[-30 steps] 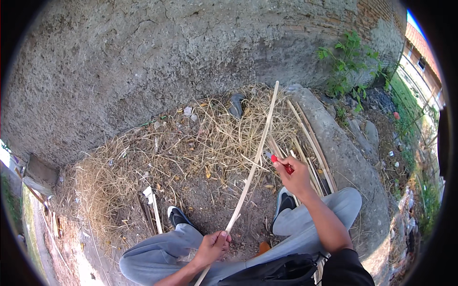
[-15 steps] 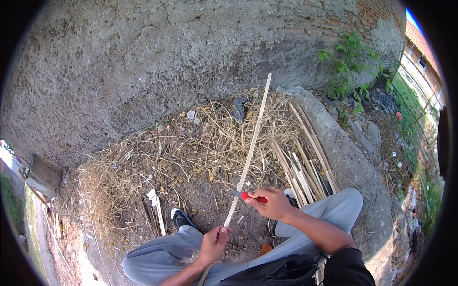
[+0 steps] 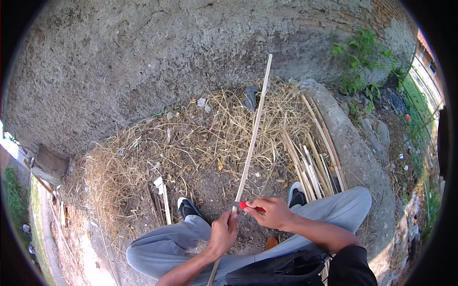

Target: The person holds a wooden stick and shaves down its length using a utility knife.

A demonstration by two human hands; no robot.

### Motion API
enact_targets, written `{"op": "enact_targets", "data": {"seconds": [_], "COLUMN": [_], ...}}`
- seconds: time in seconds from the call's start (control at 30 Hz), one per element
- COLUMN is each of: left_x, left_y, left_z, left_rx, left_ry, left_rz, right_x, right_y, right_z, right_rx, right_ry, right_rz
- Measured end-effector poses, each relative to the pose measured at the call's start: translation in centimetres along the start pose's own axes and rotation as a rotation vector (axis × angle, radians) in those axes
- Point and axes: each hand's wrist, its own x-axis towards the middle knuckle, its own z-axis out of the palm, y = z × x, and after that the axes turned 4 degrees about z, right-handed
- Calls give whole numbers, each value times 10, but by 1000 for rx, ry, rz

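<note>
A long pale bamboo strip (image 3: 253, 128) runs from between my knees up toward the rough grey wall (image 3: 143, 57). My left hand (image 3: 223, 233) grips the strip low down, fingers closed around it. My right hand (image 3: 271, 212) holds a red-handled knife (image 3: 248, 206), whose blade rests against the strip just above my left hand. I sit with both legs in grey trousers spread and dark shoes with white soles planted on the dirt.
A pile of split bamboo strips (image 3: 310, 157) lies to my right beside a concrete curb (image 3: 353, 157). Dry straw (image 3: 143, 162) covers the ground ahead. A green weed (image 3: 358, 62) grows by the wall. A black bag (image 3: 281, 271) sits on my lap.
My right hand with the red-handled knife has come down from the far right to the strip, close above my left hand. The strip has swung a little more upright.
</note>
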Motion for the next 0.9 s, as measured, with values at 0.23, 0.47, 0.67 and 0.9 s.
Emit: {"op": "enact_targets", "data": {"seconds": [0.23,0.47,0.67,0.9], "left_x": [-7,-12,-12,-11], "left_y": [3,8,26,24], "left_z": [0,0,-2,-2], "left_rx": [121,123,89,132], "left_ry": [26,44,12,20], "left_rz": [58,51,8,42], "right_x": [-1,5,7,8], "right_y": [5,3,8,9], "right_z": [5,1,-2,-4], "right_rx": [-189,-216,-226,-220], "right_ry": [77,115,105,106], "right_rz": [-137,-183,-162,-158]}}
